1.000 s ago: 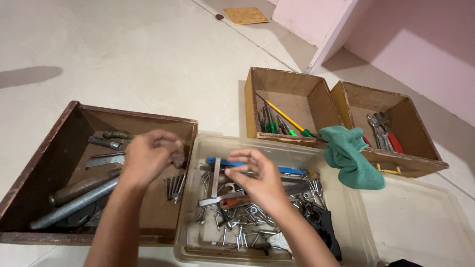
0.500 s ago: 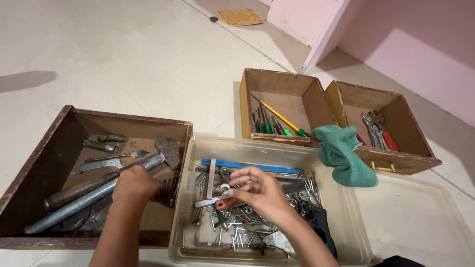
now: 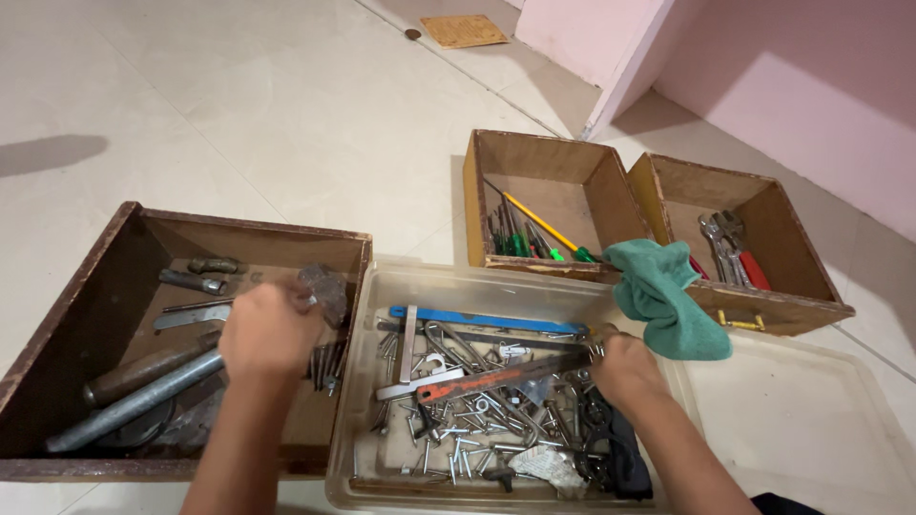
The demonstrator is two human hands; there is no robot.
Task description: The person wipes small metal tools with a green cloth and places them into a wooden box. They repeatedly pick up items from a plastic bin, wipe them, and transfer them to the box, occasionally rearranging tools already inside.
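Pale tiled floor (image 3: 286,105), boxes of hardware spread out in front of me.

Head view: my right hand (image 3: 625,370) is clamped on the right end of a long rusty saw blade (image 3: 496,379) in the clear plastic tub (image 3: 367,381); its long axis runs left-right, tilted up toward that hand, which is the nearer one. Half a second ago that hand was mid-tub, picking at screws (image 3: 458,434). My left hand (image 3: 272,329) is closed over the hammer (image 3: 143,396) near the right edge of the big wooden drawer (image 3: 67,315), further up the handle than before. Green rag (image 3: 663,296) hangs off the small boxes.
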